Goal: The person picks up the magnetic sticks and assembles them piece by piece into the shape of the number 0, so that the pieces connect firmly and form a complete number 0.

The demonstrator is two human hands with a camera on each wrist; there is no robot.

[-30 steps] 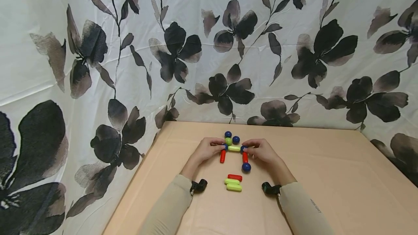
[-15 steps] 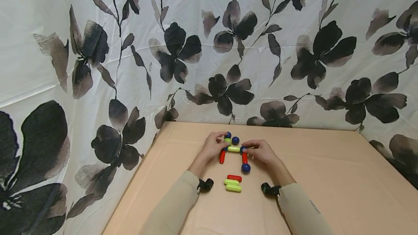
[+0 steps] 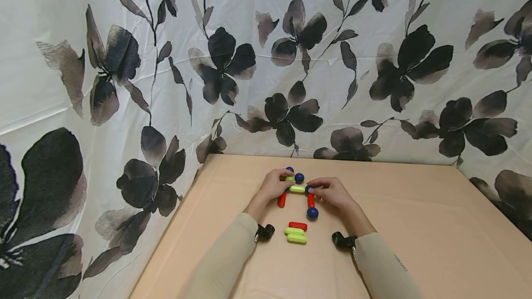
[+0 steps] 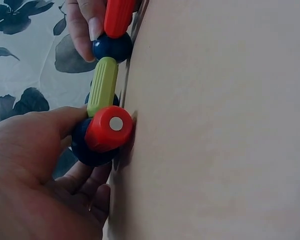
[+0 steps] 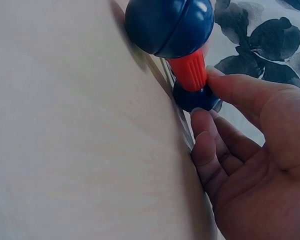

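Note:
A magnetic stick-and-ball frame lies on the table, its green crossbar rod (image 3: 297, 189) joining two blue balls. My right hand (image 3: 332, 191) pinches the right corner blue ball (image 5: 194, 100) between thumb and fingers. From that ball a red rod (image 3: 311, 200) runs to a larger-looking blue ball (image 3: 312, 213) nearer me. At the other corner, my left hand (image 3: 272, 186) pinches the green piece (image 3: 289, 178) beyond the left corner blue ball (image 4: 92, 155), partly hiding it. Another red rod (image 4: 110, 131) projects from that corner, its pale end disc free.
Beyond the frame sit a blue ball (image 3: 299, 178) and a partly covered blue ball (image 3: 289, 169). Nearer me lie a loose red rod (image 3: 298, 226) and two green rods (image 3: 297, 239). A floral cloth (image 3: 257, 68) hangs behind the tan table (image 3: 415, 225).
My left hand has left the left corner ball and moved away from me and slightly right, onto the green piece. My right hand stays at its ball.

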